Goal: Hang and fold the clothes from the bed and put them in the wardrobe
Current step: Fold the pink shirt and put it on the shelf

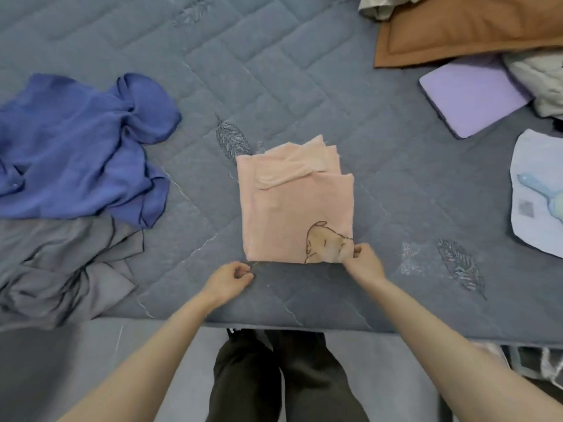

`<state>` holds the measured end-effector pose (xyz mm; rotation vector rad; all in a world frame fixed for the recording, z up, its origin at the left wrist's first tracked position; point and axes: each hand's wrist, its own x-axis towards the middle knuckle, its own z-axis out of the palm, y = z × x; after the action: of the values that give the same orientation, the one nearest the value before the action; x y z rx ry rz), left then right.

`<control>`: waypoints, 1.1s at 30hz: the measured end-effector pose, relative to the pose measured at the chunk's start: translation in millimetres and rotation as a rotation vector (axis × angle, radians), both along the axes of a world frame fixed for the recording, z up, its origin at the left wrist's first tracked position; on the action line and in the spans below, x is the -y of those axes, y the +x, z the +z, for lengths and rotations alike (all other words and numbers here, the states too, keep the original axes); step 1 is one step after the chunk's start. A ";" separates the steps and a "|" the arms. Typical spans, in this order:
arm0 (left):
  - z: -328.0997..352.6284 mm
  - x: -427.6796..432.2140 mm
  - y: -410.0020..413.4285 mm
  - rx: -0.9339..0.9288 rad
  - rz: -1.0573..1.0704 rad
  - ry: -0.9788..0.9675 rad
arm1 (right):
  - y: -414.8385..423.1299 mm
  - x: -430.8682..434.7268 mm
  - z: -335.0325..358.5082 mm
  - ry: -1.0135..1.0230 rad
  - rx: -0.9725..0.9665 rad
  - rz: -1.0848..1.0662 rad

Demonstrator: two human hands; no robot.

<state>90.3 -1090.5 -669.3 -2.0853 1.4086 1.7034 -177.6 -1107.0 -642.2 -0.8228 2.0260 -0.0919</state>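
Near the front edge of the bed (274, 86) lies the folded pink shirt (292, 214), its long side running away from the person. The right hand (364, 263) pinches its near right corner. The left hand (230, 278) is curled just off the near left corner, and I cannot tell whether it has hold of any cloth.

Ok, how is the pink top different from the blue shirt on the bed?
The pink top is folded flat; the blue shirt lies crumpled. The pink top carries a cartoon print; the blue shirt looks plain. The right hand pinches the pink top's corner; no hand touches the blue shirt. Both lie on the bed.
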 end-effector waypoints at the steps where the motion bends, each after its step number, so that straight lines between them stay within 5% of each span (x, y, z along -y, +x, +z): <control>1: -3.9 -0.1 0.6 0.034 0.045 -0.066 | 1.7 1.7 -3.9 -0.029 -0.024 -0.047; 7: 3.4 57.0 -12.8 0.018 0.221 -0.591 | 16.4 44.3 -3.2 -0.372 -0.121 -0.025; 12: -5.6 122.7 -30.3 -0.034 0.033 -0.699 | 25.3 97.7 -6.9 -0.562 -0.215 0.344; 18: -19.0 157.1 -30.0 -0.056 0.009 -0.743 | 28.0 139.1 -22.1 -0.526 -0.273 0.518; 27: 2.8 179.7 5.8 -0.228 0.239 -0.625 | 27.1 161.2 -27.5 -0.652 0.011 0.533; 33: 10.2 196.1 23.1 -0.443 0.404 -0.243 | 32.1 181.9 -26.8 -0.584 -0.021 0.574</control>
<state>113.5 -1286.6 -659.1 -2.3480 1.4277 2.3819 -145.5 -1289.0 -669.0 -1.7456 1.7159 -0.3563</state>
